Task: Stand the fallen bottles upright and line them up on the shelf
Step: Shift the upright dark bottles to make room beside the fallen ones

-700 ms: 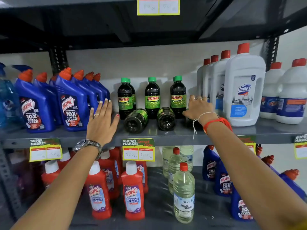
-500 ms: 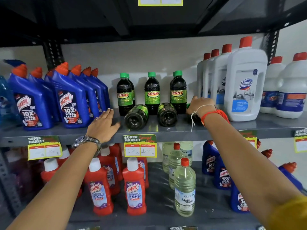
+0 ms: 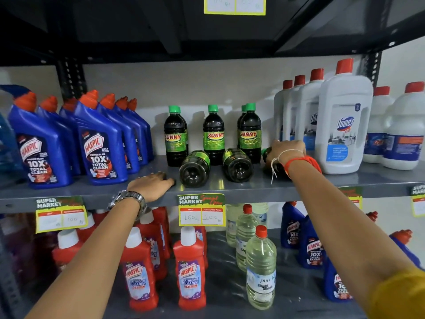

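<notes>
Right hand (image 3: 287, 151) clenched on third fallen bottle (image 3: 268, 155), axis front-to-back on shelf (image 3: 253, 192); left hand (image 3: 150, 183) released, flat beside nearest bottle (image 3: 194, 169).

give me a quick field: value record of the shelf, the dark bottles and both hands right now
shelf: grey shelf, middle level
upright bottles: Sunny bottles with green caps, standing at the back
fallen bottles: two in the open, left one and middle one, bases toward the camera; a third mostly hidden under the right hand
left hand: flat on the shelf beside the left fallen bottle, holding nothing
right hand: closed over the third fallen bottle
neighbours: blue Harpic bottles at left, white Domex bottles at right
</notes>
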A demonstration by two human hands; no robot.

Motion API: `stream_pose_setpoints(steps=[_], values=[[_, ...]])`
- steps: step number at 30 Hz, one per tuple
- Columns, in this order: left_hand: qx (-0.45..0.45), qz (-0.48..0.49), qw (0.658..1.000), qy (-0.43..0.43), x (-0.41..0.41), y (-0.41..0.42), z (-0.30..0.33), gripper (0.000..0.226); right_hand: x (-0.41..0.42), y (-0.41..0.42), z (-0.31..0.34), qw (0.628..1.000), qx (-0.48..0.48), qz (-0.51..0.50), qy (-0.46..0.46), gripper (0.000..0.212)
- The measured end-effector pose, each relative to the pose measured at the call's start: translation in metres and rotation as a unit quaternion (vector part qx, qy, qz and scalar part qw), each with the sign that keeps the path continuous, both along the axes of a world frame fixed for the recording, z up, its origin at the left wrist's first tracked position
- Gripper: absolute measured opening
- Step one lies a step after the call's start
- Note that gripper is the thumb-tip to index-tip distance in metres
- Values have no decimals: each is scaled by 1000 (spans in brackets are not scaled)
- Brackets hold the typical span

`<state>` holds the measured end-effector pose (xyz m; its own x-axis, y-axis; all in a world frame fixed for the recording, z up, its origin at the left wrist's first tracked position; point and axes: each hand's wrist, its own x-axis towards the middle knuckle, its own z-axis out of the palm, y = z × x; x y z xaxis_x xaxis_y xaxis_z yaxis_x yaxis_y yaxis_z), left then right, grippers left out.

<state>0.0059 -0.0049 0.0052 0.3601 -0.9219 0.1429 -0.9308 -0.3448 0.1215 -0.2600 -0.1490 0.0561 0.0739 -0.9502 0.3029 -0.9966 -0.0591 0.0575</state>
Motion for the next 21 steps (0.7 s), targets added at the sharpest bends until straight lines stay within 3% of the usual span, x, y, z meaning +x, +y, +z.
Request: stream_pose_setpoints(steps=[3, 6, 9, 13, 16, 21], values=[[-7, 2, 1000, 4, 7, -3, -3, 55, -1, 3, 3, 999, -13, 17, -32, 61], [-10, 4, 1000, 4, 6, -3, -2, 55, -6, 4, 8, 986, -57, 36, -151, 74], [-12, 5, 1000, -1, 5, -2, -2, 56, -9, 8, 19, 949, -107, 62, -291, 98], [-1, -2, 1000, -20, 8, -3, -4, 54, -4, 21, 26, 887, -190, 111, -406, 92], [2, -3, 1000, -24, 6, -3, -3, 55, 2, 27, 23, 862, -216, 143, -435, 88], [1, 0, 1000, -26, 7, -4, -3, 56, 11, 29, -2, 868, -211, 150, -424, 95]])
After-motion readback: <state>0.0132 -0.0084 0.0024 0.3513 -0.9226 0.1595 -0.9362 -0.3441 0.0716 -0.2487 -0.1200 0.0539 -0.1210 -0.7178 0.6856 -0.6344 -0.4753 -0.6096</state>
